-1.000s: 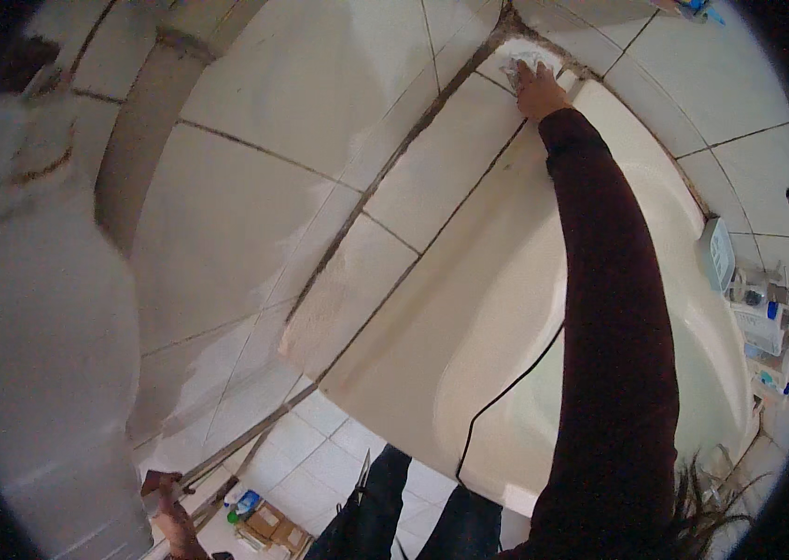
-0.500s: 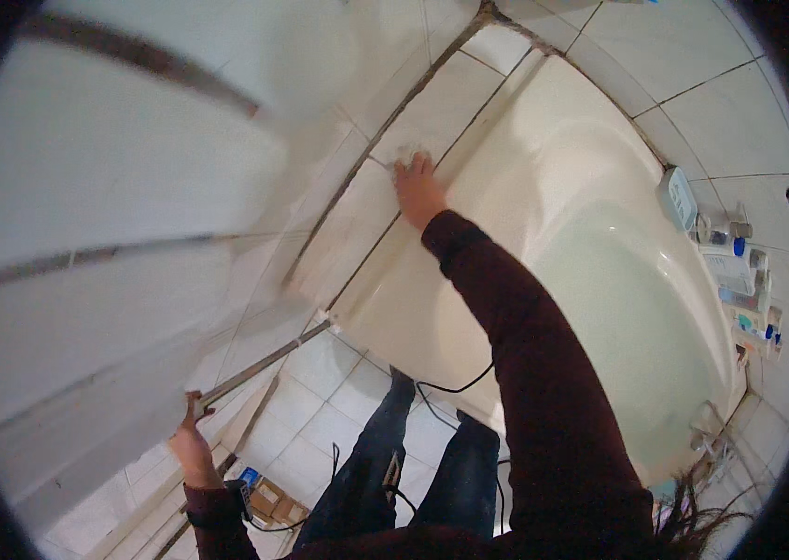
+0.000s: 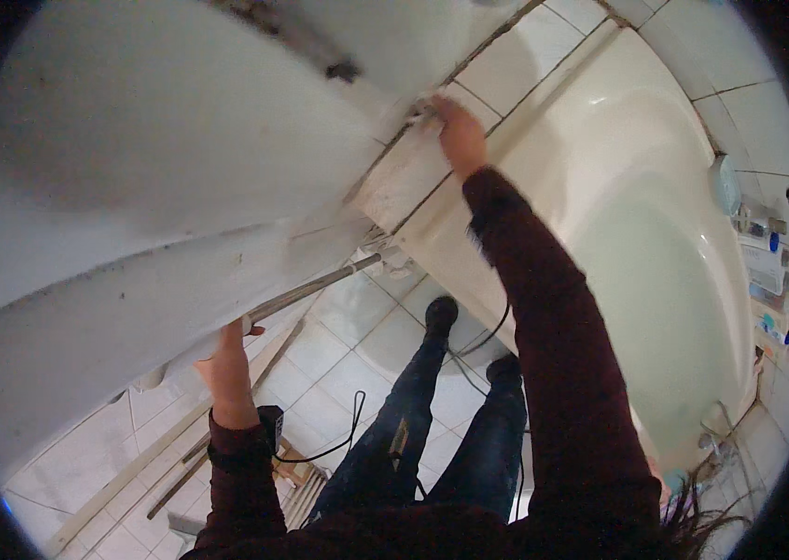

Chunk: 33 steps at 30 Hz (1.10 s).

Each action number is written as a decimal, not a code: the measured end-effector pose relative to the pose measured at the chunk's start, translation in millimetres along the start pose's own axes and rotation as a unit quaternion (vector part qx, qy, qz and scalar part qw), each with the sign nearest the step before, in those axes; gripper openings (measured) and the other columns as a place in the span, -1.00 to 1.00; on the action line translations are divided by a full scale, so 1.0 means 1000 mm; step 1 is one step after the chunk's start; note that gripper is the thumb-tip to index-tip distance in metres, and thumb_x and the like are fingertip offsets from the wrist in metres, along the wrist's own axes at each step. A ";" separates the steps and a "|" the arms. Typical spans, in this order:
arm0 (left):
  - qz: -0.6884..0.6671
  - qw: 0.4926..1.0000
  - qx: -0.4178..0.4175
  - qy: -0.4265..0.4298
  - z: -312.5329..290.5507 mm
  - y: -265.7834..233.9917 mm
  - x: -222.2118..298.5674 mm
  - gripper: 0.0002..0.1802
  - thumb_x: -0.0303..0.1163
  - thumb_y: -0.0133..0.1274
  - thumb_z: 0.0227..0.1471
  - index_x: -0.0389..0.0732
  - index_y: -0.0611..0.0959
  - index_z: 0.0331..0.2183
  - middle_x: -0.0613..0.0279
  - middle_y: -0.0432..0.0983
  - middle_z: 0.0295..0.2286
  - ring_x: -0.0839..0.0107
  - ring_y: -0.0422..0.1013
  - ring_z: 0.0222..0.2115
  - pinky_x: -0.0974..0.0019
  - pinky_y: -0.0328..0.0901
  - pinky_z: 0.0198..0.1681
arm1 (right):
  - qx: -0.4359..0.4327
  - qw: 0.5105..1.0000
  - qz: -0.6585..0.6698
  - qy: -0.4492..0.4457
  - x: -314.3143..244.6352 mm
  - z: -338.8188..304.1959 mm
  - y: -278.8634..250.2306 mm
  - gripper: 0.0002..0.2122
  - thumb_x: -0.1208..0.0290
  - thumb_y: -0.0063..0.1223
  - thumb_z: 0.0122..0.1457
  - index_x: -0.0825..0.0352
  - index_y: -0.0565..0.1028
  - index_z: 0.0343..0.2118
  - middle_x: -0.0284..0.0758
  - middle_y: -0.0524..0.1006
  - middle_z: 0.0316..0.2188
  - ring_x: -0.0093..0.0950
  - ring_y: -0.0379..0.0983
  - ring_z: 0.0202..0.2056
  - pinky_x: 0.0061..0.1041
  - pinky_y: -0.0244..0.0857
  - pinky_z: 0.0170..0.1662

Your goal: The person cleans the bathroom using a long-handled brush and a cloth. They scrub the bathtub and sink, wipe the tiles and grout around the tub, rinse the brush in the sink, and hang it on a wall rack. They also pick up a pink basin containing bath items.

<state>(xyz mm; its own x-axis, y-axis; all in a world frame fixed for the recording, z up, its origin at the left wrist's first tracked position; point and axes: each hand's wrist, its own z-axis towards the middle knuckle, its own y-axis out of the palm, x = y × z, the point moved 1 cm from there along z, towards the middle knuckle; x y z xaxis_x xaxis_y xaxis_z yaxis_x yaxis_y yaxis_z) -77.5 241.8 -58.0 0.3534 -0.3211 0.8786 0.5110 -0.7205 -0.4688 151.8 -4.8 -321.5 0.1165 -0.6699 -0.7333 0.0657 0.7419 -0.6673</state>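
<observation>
Sliding left across the ledge point(image 3: 404, 183), the right hand point(image 3: 461, 133) is blurring, grip unclear; the left hand point(image 3: 229, 371) is grasping a pole point(image 3: 313, 291); overreaching is risking a slip.

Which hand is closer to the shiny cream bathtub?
Right. The right hand is over the pale tiles beside the bathtub; the left hand is farther away, to its left.

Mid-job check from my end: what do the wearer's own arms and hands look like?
Both the left hand and right hand are bare, without gloves. The left sleeve and right sleeve are long and dark maroon. By the left wrist sits a small dark box, with a black cable looping nearby.
</observation>
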 end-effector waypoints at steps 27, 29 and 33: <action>0.002 0.991 -0.100 0.084 -0.027 0.021 0.018 -0.85 -0.45 0.04 -0.05 -0.33 0.50 -0.54 0.21 0.40 -0.53 0.54 0.32 -0.56 0.46 0.36 -0.60 | -0.164 0.938 -0.192 -0.237 -0.080 -0.142 0.091 -0.79 0.46 -0.09 -0.04 0.36 0.49 -0.32 -0.21 0.38 -0.15 -0.27 0.19 0.01 -0.40 0.27 -0.05; -0.001 0.997 -0.059 0.048 -0.027 0.010 0.016 -0.84 -0.43 0.04 -0.03 -0.34 0.50 -0.49 0.18 0.44 -0.50 0.53 0.35 -0.53 0.45 0.37 -0.56 | -0.187 0.935 -0.164 -0.251 -0.080 -0.146 0.085 -0.81 0.45 -0.11 -0.02 0.32 0.51 -0.35 -0.20 0.39 -0.16 -0.26 0.26 -0.05 -0.38 0.30 -0.11; 0.002 1.000 -0.009 -0.001 -0.018 -0.009 0.004 -0.81 -0.40 0.04 -0.02 -0.35 0.49 -0.42 0.16 0.46 -0.47 0.51 0.38 -0.49 0.45 0.37 -0.51 | -0.336 0.933 -0.003 -0.125 -0.056 -0.122 0.052 -0.81 0.42 -0.16 0.03 0.27 0.50 -0.34 -0.18 0.41 -0.17 -0.23 0.40 -0.23 -0.35 0.32 -0.21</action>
<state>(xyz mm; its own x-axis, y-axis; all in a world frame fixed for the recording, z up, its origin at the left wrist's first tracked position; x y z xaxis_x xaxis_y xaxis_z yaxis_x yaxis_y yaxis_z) -94.6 236.4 -48.8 0.3568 -0.3228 0.8766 0.4959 -0.7298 -0.4706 28.0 67.5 -330.8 0.3522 -0.5835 -0.7318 -0.5603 0.4948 -0.6642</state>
